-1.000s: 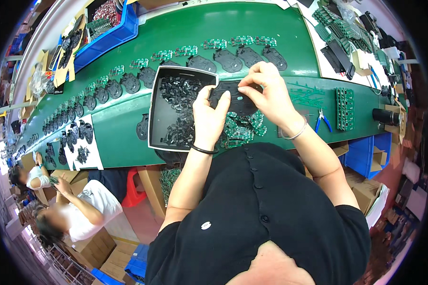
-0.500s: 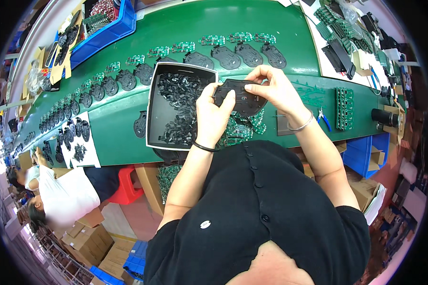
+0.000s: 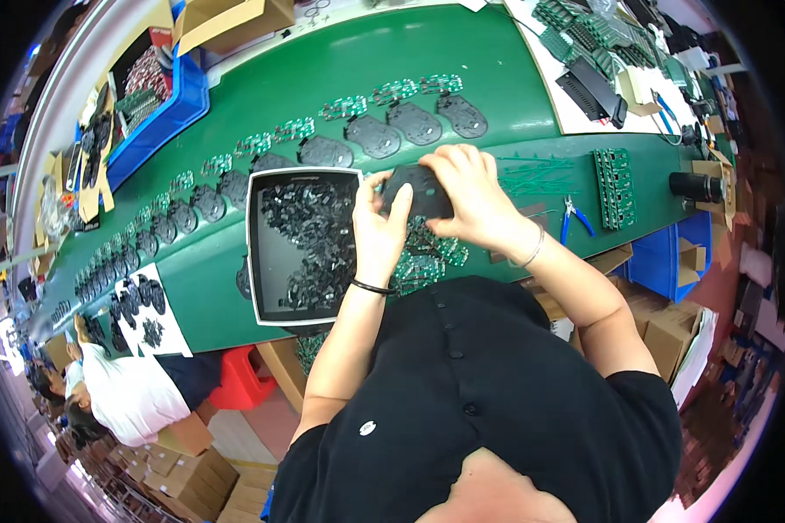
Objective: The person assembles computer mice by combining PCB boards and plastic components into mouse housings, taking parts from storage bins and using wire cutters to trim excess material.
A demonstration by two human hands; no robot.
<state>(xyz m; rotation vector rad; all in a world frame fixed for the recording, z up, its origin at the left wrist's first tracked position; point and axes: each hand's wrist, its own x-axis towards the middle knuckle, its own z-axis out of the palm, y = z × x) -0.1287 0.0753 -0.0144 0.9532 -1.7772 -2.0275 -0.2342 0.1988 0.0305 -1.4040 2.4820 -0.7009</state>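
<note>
Your workshop surroundings, centred on a long green bench [image 3: 209, 301].
At lower left of the frame, you see a red stool [image 3: 240, 383], reddish floor [image 3: 270, 422] beside it and stacked cardboard boxes [image 3: 186, 481]; bright light [image 3: 0, 356] glares at far left.

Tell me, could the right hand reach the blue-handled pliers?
Probably yes: nothing covers the blue-handled pliers, though the right hand is holding a black plastic shell with the left hand.
</note>
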